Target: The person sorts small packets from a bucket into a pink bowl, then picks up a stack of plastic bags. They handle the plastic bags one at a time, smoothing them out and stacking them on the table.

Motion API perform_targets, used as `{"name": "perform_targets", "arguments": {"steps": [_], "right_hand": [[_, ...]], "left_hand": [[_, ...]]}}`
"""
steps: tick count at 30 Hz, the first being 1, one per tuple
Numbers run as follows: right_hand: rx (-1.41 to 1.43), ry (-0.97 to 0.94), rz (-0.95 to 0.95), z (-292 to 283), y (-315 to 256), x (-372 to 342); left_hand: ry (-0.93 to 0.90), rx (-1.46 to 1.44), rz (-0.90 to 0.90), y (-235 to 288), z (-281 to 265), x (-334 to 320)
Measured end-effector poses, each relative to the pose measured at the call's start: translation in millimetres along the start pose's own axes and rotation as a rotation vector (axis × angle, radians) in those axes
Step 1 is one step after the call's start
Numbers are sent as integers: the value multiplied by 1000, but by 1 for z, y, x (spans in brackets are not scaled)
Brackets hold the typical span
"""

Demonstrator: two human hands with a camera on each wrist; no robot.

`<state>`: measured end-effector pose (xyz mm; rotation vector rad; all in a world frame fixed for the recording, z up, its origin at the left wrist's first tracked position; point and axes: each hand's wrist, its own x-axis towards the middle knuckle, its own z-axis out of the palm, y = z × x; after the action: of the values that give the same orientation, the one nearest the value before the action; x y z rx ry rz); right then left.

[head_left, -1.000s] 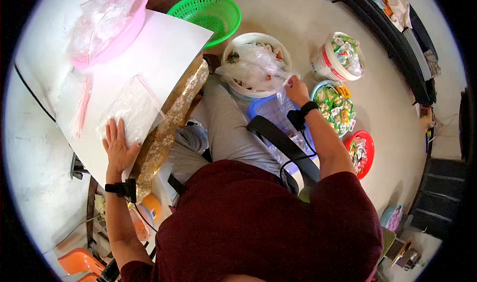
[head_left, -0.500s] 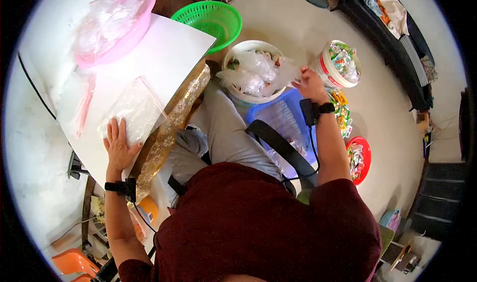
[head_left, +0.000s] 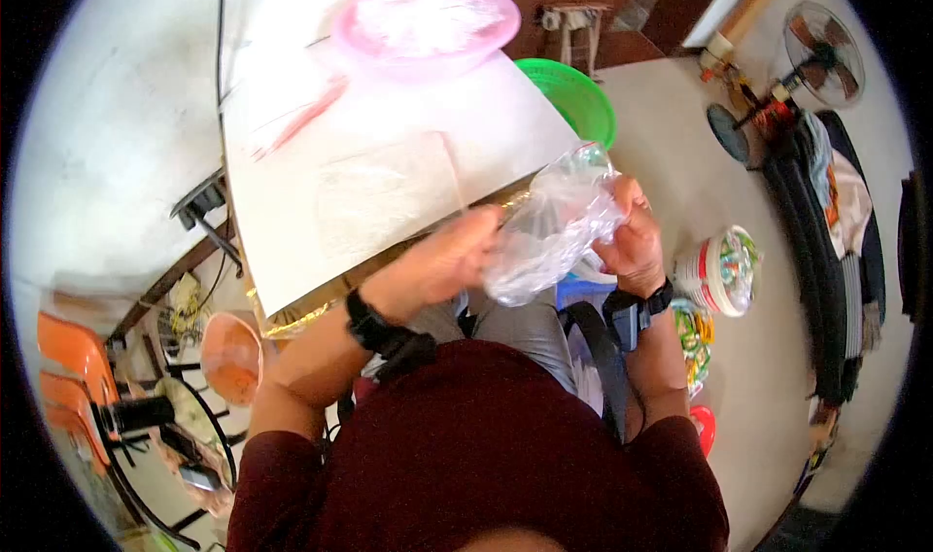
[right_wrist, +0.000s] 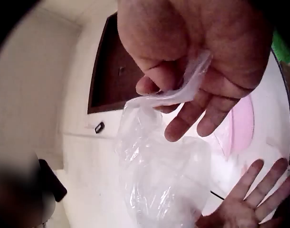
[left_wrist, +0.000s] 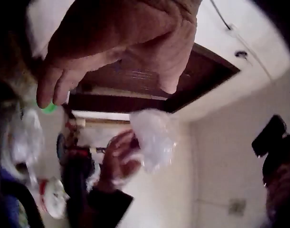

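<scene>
A crumpled clear plastic bag [head_left: 549,236] hangs in front of the body, near the table's edge. My right hand [head_left: 634,241] pinches its edge between thumb and fingers, as the right wrist view shows up close. On the bag's other side is my left hand [head_left: 452,260], blurred in the head view; the right wrist view shows this left hand [right_wrist: 244,206] with its fingers straight and spread beside the bag. On the white table [head_left: 292,270] lies a flat clear bag [head_left: 389,197] with a red strip.
Toward the table's far side, a pink basin [head_left: 428,64] holds more clear bags. A green basket [head_left: 583,105] stands beyond the table. On the floor to the right are a white bucket [head_left: 692,278] of wrapped packets and a red bowl [head_left: 705,431]. Orange chairs [head_left: 73,348] stand at left.
My right hand has lifted the clear bag from the white bucket by my knees toward the table. My left hand has left the flat bag and moved right. The head view has turned.
</scene>
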<state>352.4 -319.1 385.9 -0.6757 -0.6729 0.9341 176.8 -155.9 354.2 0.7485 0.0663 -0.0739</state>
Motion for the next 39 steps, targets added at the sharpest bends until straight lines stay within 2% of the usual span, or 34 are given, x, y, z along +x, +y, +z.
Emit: {"name": "perform_targets", "arguments": {"steps": [3,4,7,8,9,12,15,18,20,22,24,27,30,33,39], "right_hand": [[-115,-60,54,-1,22,10],[-203,-48,75,-9,25,9],[-382,49,140,-9,24,7],[-420,109,172,-12,22,7],[-456,168,203,-15,22,6],[-494,121,270,-17,19,10],[-745,91,119,12,24,14],[-883,-48,-198,28,34,22],[-1158,-32,-298,33,37,26],[-1227,-25,-344,31,41,31],[-1092,-28,-335,24,48,35],[-498,106,34,29,41,31],[-585,65,-39,23,39,28],[-783,-8,-292,23,34,30],[-613,284,-268,22,16,29]], "left_hand": [[176,-100,30,3,14,-3],[374,-39,68,7,17,-8],[536,130,267,21,-3,-17],[615,268,324,31,0,-25],[615,296,410,33,-4,-27],[653,427,619,33,-11,-28],[679,573,618,35,-13,-32],[680,716,652,35,-8,-33],[639,750,687,31,-8,-32],[618,799,716,29,-8,-33],[617,861,739,29,-5,-37],[652,966,820,36,-2,-44],[667,1004,827,42,3,-51],[686,1002,811,45,-4,-55],[670,953,706,59,-10,-67]]}}
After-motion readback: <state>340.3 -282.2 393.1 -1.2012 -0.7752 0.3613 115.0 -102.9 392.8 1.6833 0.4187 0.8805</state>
